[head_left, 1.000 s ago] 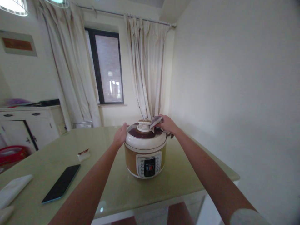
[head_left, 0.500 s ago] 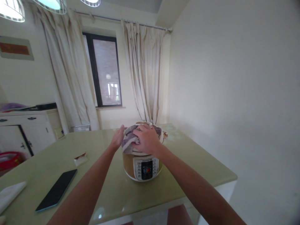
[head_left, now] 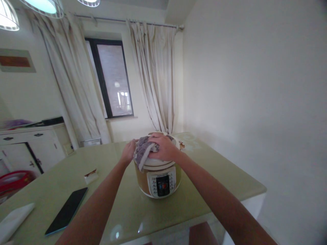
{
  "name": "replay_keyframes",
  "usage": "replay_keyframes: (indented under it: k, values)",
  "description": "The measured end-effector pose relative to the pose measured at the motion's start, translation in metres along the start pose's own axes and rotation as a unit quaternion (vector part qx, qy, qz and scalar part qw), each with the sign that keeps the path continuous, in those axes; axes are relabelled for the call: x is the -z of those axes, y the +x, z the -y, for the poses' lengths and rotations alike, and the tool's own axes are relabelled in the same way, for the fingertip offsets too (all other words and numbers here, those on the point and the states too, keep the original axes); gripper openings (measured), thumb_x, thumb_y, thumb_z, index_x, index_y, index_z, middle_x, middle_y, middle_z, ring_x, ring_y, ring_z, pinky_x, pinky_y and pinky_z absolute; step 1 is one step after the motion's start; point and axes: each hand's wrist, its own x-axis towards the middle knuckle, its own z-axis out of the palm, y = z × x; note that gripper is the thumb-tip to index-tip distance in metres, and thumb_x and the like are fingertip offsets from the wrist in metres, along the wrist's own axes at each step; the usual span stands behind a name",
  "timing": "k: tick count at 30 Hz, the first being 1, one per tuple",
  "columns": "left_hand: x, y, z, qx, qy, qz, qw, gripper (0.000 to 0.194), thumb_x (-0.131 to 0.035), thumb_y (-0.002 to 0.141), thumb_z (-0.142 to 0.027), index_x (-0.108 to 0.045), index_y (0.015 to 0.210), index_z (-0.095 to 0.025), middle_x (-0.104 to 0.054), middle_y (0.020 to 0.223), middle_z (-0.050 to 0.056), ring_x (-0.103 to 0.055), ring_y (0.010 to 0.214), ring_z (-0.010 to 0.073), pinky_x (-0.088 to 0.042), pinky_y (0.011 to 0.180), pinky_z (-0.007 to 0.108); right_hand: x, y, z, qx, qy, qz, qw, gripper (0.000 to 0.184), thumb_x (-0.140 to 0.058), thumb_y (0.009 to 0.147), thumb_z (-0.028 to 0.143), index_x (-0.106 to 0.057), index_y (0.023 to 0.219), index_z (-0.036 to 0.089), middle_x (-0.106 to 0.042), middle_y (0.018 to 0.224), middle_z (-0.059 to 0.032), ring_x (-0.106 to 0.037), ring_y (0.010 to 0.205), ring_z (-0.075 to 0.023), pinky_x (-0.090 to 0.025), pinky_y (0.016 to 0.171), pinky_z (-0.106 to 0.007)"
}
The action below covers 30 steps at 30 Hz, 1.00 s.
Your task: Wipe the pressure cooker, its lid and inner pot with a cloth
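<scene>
An electric pressure cooker (head_left: pixel 143 177) with a white lid, a gold-brown body and a dark display panel stands upright on the green tabletop (head_left: pixel 204 190). My left hand (head_left: pixel 128 152) grips the left edge of its lid, fingers partly hidden behind the rim. A grey-purple cloth with a pale border (head_left: pixel 145 149) is bunched on the left part of the lid and hangs a little over the front rim. My right hand (head_left: pixel 163 147) is closed on that cloth and presses it against the lid. Hand and cloth hide most of the lid's top.
On the left of the table lie a black smartphone (head_left: pixel 66 211), a small white-and-brown packet (head_left: pixel 91 176) and a white flat item (head_left: pixel 15 219). A wall (head_left: pixel 242 102) runs along the right. A white cabinet (head_left: pixel 30 146) and a red basket (head_left: pixel 15 182) are beyond the left side.
My right hand has brought the cloth from the lid's right side across to its left. Over the last half second it has shifted slightly. My left hand stays at the left rim.
</scene>
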Motion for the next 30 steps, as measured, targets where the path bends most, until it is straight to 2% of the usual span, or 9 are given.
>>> replay_keyframes:
  k: [3, 6, 10, 13, 16, 21, 26, 28, 30]
  values:
    - [-0.005, -0.002, -0.002, 0.005, -0.002, -0.007, 1.000, 0.058, -0.028, 0.099, -0.045, -0.078, 0.115, -0.020, -0.078, 0.123, 0.010, -0.068, 0.122, 0.0296, -0.050, 0.109, 0.043, 0.025, -0.024, -0.027, -0.064, 0.052, -0.032, 0.996, 0.025, -0.081, 0.078, 0.032, -0.079, 0.101, 0.022, -0.073, 0.111, -0.0054, -0.068, 0.106, -0.0248, -0.051, 0.097, -0.036]
    - [-0.008, -0.002, -0.003, 0.008, 0.005, -0.017, 1.000, 0.057, -0.028, 0.099, -0.042, -0.078, 0.115, -0.021, -0.077, 0.127, 0.009, -0.066, 0.124, 0.0285, -0.048, 0.110, 0.041, 0.038, -0.044, -0.059, -0.159, 0.025, -0.070, 0.984, 0.019, -0.075, 0.082, 0.037, -0.079, 0.094, 0.024, -0.075, 0.100, -0.0055, -0.070, 0.096, -0.0263, -0.054, 0.089, -0.038]
    - [-0.010, -0.002, -0.002, 0.015, 0.007, -0.021, 1.000, 0.056, -0.027, 0.100, -0.043, -0.077, 0.116, -0.022, -0.077, 0.127, 0.009, -0.065, 0.125, 0.0287, -0.047, 0.111, 0.043, 0.037, -0.055, -0.098, -0.285, -0.077, -0.133, 0.946, 0.025, -0.070, 0.085, 0.043, -0.076, 0.104, 0.027, -0.076, 0.098, -0.0058, -0.069, 0.092, -0.0288, -0.056, 0.084, -0.045]
    - [-0.010, -0.002, -0.001, 0.014, 0.014, -0.020, 1.000, 0.058, -0.026, 0.100, -0.043, -0.076, 0.119, -0.021, -0.075, 0.129, 0.012, -0.065, 0.125, 0.0299, -0.047, 0.111, 0.045, 0.032, -0.049, -0.108, -0.283, -0.097, -0.106, 0.948, 0.032, -0.063, 0.090, 0.042, -0.072, 0.117, 0.026, -0.074, 0.107, -0.0064, -0.068, 0.098, -0.0273, -0.055, 0.089, -0.044]
    - [-0.011, -0.002, 0.000, 0.012, 0.027, -0.023, 0.999, 0.056, -0.027, 0.101, -0.041, -0.075, 0.119, -0.021, -0.074, 0.131, 0.012, -0.064, 0.126, 0.0305, -0.046, 0.111, 0.046, 0.028, -0.043, -0.093, -0.233, -0.128, -0.068, 0.961, 0.038, -0.067, 0.090, 0.041, -0.070, 0.125, 0.026, -0.070, 0.114, -0.0079, -0.065, 0.106, -0.0266, -0.052, 0.096, -0.041]
    - [-0.010, -0.001, 0.001, 0.013, 0.047, -0.023, 0.999, 0.056, -0.026, 0.101, -0.040, -0.074, 0.121, -0.021, -0.074, 0.132, 0.012, -0.064, 0.127, 0.0308, -0.047, 0.110, 0.045, 0.023, -0.053, -0.033, -0.160, -0.182, -0.070, 0.968, 0.034, -0.073, 0.085, 0.042, -0.074, 0.114, 0.025, -0.063, 0.125, -0.0111, -0.057, 0.115, -0.0300, -0.047, 0.101, -0.043]
    - [-0.006, 0.004, 0.009, -0.020, 0.068, -0.013, 0.997, 0.055, -0.025, 0.100, -0.039, -0.071, 0.121, -0.020, -0.076, 0.123, 0.013, -0.066, 0.121, 0.0307, -0.049, 0.107, 0.046, 0.015, -0.041, 0.016, -0.100, -0.224, -0.014, 0.969, 0.040, -0.076, 0.081, 0.052, -0.074, 0.111, 0.026, -0.061, 0.129, -0.0112, -0.051, 0.121, -0.0342, -0.040, 0.104, -0.049]
    - [-0.005, 0.006, 0.019, -0.053, 0.065, -0.013, 0.996, 0.046, -0.036, 0.097, -0.042, -0.071, 0.118, -0.021, -0.077, 0.115, 0.012, -0.068, 0.115, 0.0310, -0.050, 0.105, 0.047, 0.007, -0.023, 0.025, -0.074, -0.236, 0.011, 0.969, 0.044, -0.074, 0.082, 0.058, -0.073, 0.113, 0.026, -0.061, 0.128, -0.0122, -0.049, 0.123, -0.0355, -0.038, 0.105, -0.052]
    - [-0.004, 0.009, 0.031, -0.095, 0.038, -0.013, 0.995, 0.037, -0.056, 0.086, -0.046, -0.070, 0.109, -0.022, -0.077, 0.105, 0.010, -0.069, 0.108, 0.0320, -0.051, 0.103, 0.047, -0.005, -0.002, 0.030, -0.040, -0.236, 0.024, 0.971, 0.046, -0.070, 0.086, 0.061, -0.072, 0.116, 0.026, -0.061, 0.126, -0.0123, -0.048, 0.122, -0.0354, -0.038, 0.105, -0.054]
